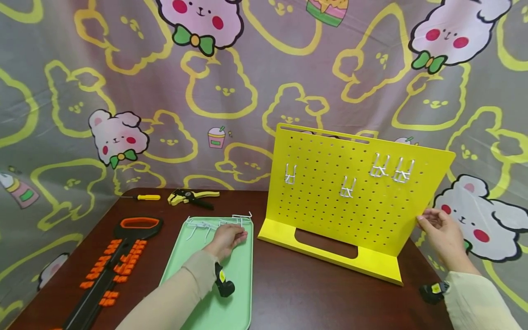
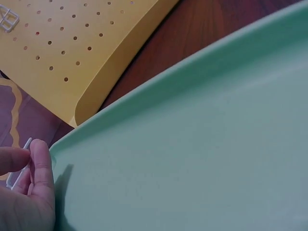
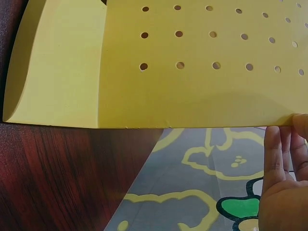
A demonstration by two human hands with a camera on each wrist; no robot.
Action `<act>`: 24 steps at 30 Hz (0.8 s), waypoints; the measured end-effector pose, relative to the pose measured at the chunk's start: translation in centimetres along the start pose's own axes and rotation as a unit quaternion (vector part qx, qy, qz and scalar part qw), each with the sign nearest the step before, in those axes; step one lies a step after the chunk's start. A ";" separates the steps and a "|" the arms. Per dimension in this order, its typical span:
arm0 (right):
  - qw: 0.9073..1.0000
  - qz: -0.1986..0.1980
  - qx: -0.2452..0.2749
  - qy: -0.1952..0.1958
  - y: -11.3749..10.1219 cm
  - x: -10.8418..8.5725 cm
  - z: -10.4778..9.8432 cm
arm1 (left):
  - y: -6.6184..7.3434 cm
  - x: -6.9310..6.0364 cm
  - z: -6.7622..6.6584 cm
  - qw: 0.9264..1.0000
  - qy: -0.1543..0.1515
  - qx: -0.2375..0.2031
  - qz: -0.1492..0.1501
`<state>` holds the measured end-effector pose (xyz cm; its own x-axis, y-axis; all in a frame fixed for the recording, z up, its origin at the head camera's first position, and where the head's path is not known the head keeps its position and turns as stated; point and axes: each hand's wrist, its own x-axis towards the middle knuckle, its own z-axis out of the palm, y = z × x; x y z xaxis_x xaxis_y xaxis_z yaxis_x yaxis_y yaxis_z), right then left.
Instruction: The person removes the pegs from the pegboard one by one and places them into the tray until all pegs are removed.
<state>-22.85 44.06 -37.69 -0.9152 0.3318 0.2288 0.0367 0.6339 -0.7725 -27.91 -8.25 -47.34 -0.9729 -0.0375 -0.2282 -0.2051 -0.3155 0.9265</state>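
Observation:
Over the far end of a green tray (image 1: 222, 293), my left hand (image 1: 227, 240) pinches a white wire hook (image 2: 20, 174) between thumb and fingers. Other white wire hooks (image 1: 202, 224) lie beside it at the tray's far end, partly hidden by the hand. A yellow pegboard (image 1: 321, 197) stands upright on its bent base, with several white wire hooks (image 1: 347, 187) fixed on its face. My right hand (image 1: 443, 236) holds the board's right edge, thumb on the front and fingers behind, as the right wrist view shows.
Left of the tray lies a black rack with orange clips (image 1: 115, 266). Behind it are a yellow-handled screwdriver (image 1: 148, 197) and yellow-and-black wire strippers (image 1: 191, 197). A patterned curtain (image 1: 231, 105) hangs along the far edge of the dark wood table (image 1: 297, 298).

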 end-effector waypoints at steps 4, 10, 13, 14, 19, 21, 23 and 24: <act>1.000 0.004 0.005 0.000 0.1 -0.1 0.0 | 0.0 0.0 0.1 1.000 0.004 -0.006 -0.001; 1.000 0.004 0.021 -0.002 0.2 0.0 0.0 | 0.1 0.3 0.5 1.000 0.014 -0.019 -0.003; 1.000 0.000 0.025 -0.006 0.3 0.0 0.1 | 0.1 0.4 0.5 1.000 0.020 -0.021 -0.005; 1.000 0.000 0.024 -0.007 0.4 0.0 0.2 | 0.1 0.4 0.5 1.000 0.023 -0.020 -0.007; 1.000 0.003 0.014 -0.008 0.5 0.0 0.4 | -0.3 0.0 0.3 0.999 0.036 -0.016 -0.006; 1.000 0.004 0.008 -0.008 0.6 0.0 0.3 | -0.3 -0.3 0.0 0.999 0.042 -0.009 -0.003; 1.000 0.004 0.006 -0.007 0.6 0.1 0.2 | -0.3 -0.5 -0.2 0.999 0.049 -0.005 -0.001; 1.000 0.005 0.007 -0.006 0.6 0.1 0.1 | -0.2 -0.6 -0.2 0.999 0.051 -0.002 0.000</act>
<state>-22.95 44.35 -38.20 -0.9197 0.3291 0.2143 0.0397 0.6208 -0.7830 -27.26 -8.39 -47.50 -0.9567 -0.1346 -0.2580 -0.2046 -0.3195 0.9252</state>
